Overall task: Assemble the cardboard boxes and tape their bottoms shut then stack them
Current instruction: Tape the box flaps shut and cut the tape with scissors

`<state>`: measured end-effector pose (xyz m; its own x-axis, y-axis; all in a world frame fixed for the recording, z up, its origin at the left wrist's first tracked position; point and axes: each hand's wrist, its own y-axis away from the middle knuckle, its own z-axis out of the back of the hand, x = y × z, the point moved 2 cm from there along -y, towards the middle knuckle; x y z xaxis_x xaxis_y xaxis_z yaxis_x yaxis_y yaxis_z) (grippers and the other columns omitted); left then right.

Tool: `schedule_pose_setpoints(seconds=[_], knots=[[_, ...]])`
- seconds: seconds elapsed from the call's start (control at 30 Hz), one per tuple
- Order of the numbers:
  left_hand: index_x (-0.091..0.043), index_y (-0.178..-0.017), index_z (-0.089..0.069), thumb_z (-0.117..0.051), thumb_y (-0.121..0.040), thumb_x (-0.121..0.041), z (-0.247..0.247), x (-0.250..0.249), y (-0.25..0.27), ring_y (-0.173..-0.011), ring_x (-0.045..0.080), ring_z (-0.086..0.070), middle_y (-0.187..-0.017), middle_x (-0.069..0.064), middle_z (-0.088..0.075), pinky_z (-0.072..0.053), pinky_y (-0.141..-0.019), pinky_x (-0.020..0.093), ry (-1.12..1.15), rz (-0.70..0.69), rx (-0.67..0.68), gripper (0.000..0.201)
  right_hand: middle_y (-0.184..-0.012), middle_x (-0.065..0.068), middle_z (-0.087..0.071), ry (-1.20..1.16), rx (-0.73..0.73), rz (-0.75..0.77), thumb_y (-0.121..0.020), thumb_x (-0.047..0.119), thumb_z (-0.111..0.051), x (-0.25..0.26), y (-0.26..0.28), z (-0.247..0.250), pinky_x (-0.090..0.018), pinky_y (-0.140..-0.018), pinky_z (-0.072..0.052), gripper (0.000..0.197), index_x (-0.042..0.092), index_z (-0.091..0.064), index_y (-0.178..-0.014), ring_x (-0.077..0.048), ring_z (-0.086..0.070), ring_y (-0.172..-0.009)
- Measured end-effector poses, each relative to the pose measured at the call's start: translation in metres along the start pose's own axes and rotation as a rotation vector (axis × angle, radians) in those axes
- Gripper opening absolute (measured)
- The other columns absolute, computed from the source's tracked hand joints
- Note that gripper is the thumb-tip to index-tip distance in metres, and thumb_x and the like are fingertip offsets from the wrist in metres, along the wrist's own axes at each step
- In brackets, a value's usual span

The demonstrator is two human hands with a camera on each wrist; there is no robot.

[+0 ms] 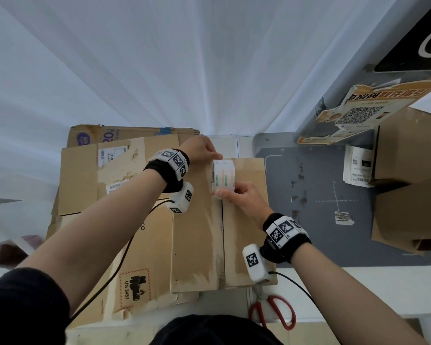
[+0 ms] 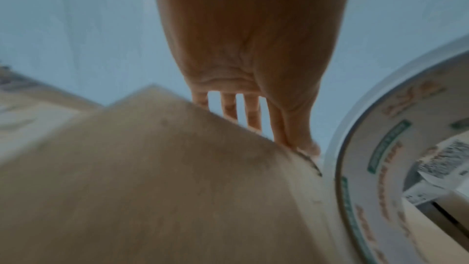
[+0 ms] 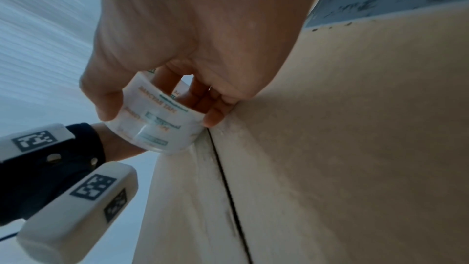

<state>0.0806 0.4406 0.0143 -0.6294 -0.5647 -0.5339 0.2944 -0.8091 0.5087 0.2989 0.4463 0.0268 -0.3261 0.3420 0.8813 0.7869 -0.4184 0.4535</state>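
Note:
A brown cardboard box (image 1: 199, 232) lies in front of me with its flaps closed upward and a seam (image 1: 222, 232) running down the middle. On the seam near the far edge stands a white tape roll (image 1: 224, 176) with green and orange print. My right hand (image 1: 239, 197) grips the roll, thumb on the outside and fingers through the core; the right wrist view shows this grip on the tape roll (image 3: 157, 119). My left hand (image 1: 202, 148) is at the box's far edge beside the roll. Its fingers (image 2: 253, 113) hang straight down over that edge of the box (image 2: 177, 188).
Flattened cardboard sheets (image 1: 97, 175) lie under and left of the box. Red-handled scissors (image 1: 271, 310) lie at the near edge. A grey mat (image 1: 321, 195) is to the right, with assembled boxes (image 1: 408, 215) and paper labels (image 1: 358, 168) beyond. White sheeting stands behind.

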Motion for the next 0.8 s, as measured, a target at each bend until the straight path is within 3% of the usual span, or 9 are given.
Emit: schedule_pose_setpoints(seconds=[0.07,0.13,0.23,0.33,0.5,0.63,0.73,0.8], knots=[[-0.012,-0.1,-0.079,-0.073,-0.089,-0.03,0.001,-0.007,0.002,-0.09,0.01,-0.061,-0.114,0.002,-0.071,-0.044,-0.078,0.015,-0.03,-0.106,-0.007,0.022,-0.108,0.002,-0.075,-0.002,-0.005,0.009,-0.091,0.014,-0.07,0.001,0.0,0.0,-0.014,-0.083,-0.051,0.02,0.013,-0.073,-0.11,-0.001,-0.069,-0.099],[-0.015,-0.106,-0.078,-0.075,-0.088,-0.02,-0.001,-0.013,0.003,-0.079,-0.002,-0.059,-0.109,0.001,-0.074,-0.04,-0.069,0.003,0.013,-0.174,-0.023,0.019,-0.109,0.001,-0.074,0.007,-0.008,0.018,-0.091,0.014,-0.069,0.001,0.001,-0.001,-0.012,-0.078,-0.049,0.02,0.012,-0.073,-0.111,0.001,-0.069,-0.097],[-0.017,-0.106,-0.078,-0.073,-0.089,-0.017,-0.002,-0.015,0.002,-0.073,-0.008,-0.058,-0.104,0.001,-0.076,-0.045,-0.075,0.003,0.005,-0.213,-0.018,0.018,-0.111,-0.001,-0.074,0.009,-0.005,0.018,-0.091,0.014,-0.069,0.001,0.001,0.0,-0.012,-0.077,-0.049,0.018,0.013,-0.073,-0.109,0.0,-0.069,-0.097],[-0.022,-0.112,-0.076,-0.067,-0.094,-0.025,0.006,-0.013,0.003,-0.073,-0.008,-0.056,-0.109,-0.003,-0.075,-0.038,-0.064,-0.002,-0.057,-0.207,0.018,0.02,-0.109,0.0,-0.074,0.004,-0.002,0.015,-0.091,0.013,-0.069,0.002,0.001,0.0,-0.012,-0.077,-0.049,0.018,0.014,-0.073,-0.108,0.001,-0.069,-0.096],[-0.028,-0.117,-0.074,-0.061,-0.097,-0.034,0.014,-0.013,0.003,-0.066,-0.013,-0.053,-0.11,-0.01,-0.074,-0.036,-0.053,0.003,-0.128,-0.182,0.1,0.025,-0.114,-0.003,-0.074,0.015,-0.008,0.014,-0.091,0.014,-0.07,0.0,-0.001,0.0,-0.014,-0.079,-0.05,0.024,0.007,-0.073,-0.113,-0.003,-0.069,-0.102],[-0.026,-0.112,-0.076,-0.068,-0.093,-0.03,0.002,-0.008,0.001,-0.066,-0.011,-0.056,-0.102,-0.006,-0.076,-0.037,-0.055,0.002,-0.022,-0.156,0.079,0.021,-0.122,-0.004,-0.07,0.007,0.003,0.016,-0.093,0.016,-0.068,0.001,0.0,0.001,-0.012,-0.08,-0.049,0.017,0.012,-0.075,-0.108,-0.006,-0.066,-0.109],[-0.024,-0.112,-0.076,-0.067,-0.093,-0.029,-0.009,0.002,0.005,-0.06,-0.012,-0.056,-0.091,-0.004,-0.076,-0.037,-0.053,0.005,0.107,-0.114,0.023,0.021,-0.127,-0.001,-0.068,0.011,0.026,0.013,-0.093,0.022,-0.067,0.002,0.001,0.001,-0.014,-0.089,-0.049,0.015,0.019,-0.078,-0.103,-0.008,-0.061,-0.119],[-0.025,-0.112,-0.077,-0.067,-0.093,-0.03,-0.011,0.005,0.005,-0.069,-0.007,-0.059,-0.095,-0.004,-0.076,-0.039,-0.054,0.003,0.147,-0.08,0.002,0.021,-0.123,0.002,-0.071,0.026,0.032,0.007,-0.094,0.022,-0.066,0.002,0.001,0.0,-0.015,-0.094,-0.048,0.018,0.015,-0.078,-0.106,-0.006,-0.062,-0.119]])
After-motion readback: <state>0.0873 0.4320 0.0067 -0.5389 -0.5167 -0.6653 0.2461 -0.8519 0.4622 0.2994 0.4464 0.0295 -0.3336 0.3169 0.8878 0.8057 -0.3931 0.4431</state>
